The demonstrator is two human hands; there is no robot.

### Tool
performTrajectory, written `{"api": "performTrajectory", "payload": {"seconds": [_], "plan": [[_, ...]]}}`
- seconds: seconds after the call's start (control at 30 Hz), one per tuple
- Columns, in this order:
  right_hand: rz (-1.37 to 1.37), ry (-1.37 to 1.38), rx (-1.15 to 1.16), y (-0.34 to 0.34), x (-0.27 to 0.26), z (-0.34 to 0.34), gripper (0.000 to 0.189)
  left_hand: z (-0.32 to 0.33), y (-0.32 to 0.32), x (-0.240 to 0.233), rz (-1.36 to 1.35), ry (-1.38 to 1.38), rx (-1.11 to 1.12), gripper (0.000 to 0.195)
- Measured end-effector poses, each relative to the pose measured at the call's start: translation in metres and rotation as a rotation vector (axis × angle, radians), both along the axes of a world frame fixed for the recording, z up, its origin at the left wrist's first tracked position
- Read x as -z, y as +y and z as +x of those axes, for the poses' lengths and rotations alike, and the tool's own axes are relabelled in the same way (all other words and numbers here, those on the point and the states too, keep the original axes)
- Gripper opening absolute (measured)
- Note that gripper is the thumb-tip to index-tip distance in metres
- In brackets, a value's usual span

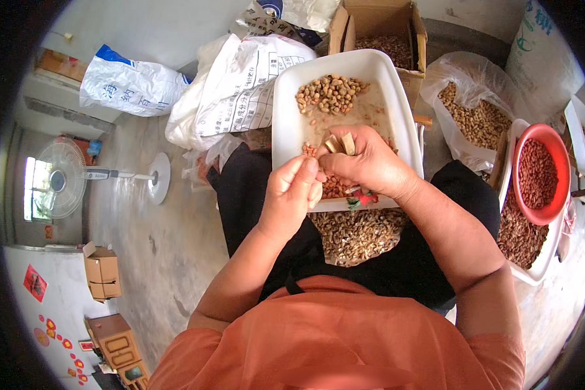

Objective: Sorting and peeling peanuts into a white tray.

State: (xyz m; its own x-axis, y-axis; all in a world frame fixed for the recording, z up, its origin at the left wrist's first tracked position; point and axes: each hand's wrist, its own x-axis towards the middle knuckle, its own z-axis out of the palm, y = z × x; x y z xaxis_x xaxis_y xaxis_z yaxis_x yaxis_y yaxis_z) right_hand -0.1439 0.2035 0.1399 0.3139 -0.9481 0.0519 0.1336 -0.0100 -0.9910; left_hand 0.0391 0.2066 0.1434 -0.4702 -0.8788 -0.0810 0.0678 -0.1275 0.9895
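Note:
Both my hands meet over a white plastic tray (pixel 405 117) on my lap. My right hand (pixel 358 158) is closed around a small wooden or bamboo clamp-like tool (pixel 340 144), whose two pale ends stick up from the fist. My left hand (pixel 295 187) touches it with thumb and forefinger pinched; whatever lies between those fingertips is hidden. Unshelled peanuts (pixel 329 95) form a pile at the tray's far end. Shelled reddish peanut kernels (pixel 335 187) lie at the near end, partly under my hands. Below the tray, between my legs, is a heap of empty shells (pixel 358 236).
Right of me, a red bowl of kernels (pixel 538 173) rests on a white tray of darker kernels (pixel 521 239). A plastic bag of unshelled peanuts (pixel 475 117) and a cardboard box (pixel 417 44) stand beyond. White woven sacks (pixel 243 92) and a standing fan (pixel 68 178) are at left.

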Motion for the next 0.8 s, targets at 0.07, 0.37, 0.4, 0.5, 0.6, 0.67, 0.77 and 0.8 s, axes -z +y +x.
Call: {"api": "performTrajectory", "payload": {"seconds": [0.07, 0.37, 0.4, 0.5, 0.6, 0.67, 0.77, 0.8], "plan": [[0.127, -0.112, -0.003, 0.0, 0.002, 0.0, 0.006, 0.0, -0.003, -0.01, 0.146, 0.197, 0.028, 0.032], [0.077, -0.046, -0.188, -0.004, -0.021, -0.036, 0.009, 0.021, -0.027, 0.001, -1.028, -1.032, 0.233, 0.023], [0.072, 0.004, -0.242, -0.005, -0.024, -0.038, 0.01, 0.02, -0.026, 0.001, -0.898, -1.141, 0.243, 0.019], [0.1, 0.047, -0.334, -0.007, -0.023, -0.042, 0.015, 0.025, -0.03, 0.025, -0.39, -0.613, 0.018, 0.015], [0.027, -0.006, -0.446, -0.005, -0.015, -0.046, 0.018, 0.021, -0.034, 0.009, -0.056, -0.338, 0.021, 0.013], [-0.004, -0.056, -0.521, -0.002, -0.013, -0.043, 0.017, 0.025, -0.034, 0.003, 0.29, -0.06, 0.053, 0.015], [0.086, -0.059, -0.642, 0.0, -0.022, -0.048, 0.017, 0.033, -0.031, 0.001, 0.324, -0.119, 0.241, 0.019], [0.084, -0.017, -0.491, -0.002, -0.024, -0.05, 0.019, 0.035, -0.028, 0.004, 0.198, -0.294, 0.42, 0.021]]}}
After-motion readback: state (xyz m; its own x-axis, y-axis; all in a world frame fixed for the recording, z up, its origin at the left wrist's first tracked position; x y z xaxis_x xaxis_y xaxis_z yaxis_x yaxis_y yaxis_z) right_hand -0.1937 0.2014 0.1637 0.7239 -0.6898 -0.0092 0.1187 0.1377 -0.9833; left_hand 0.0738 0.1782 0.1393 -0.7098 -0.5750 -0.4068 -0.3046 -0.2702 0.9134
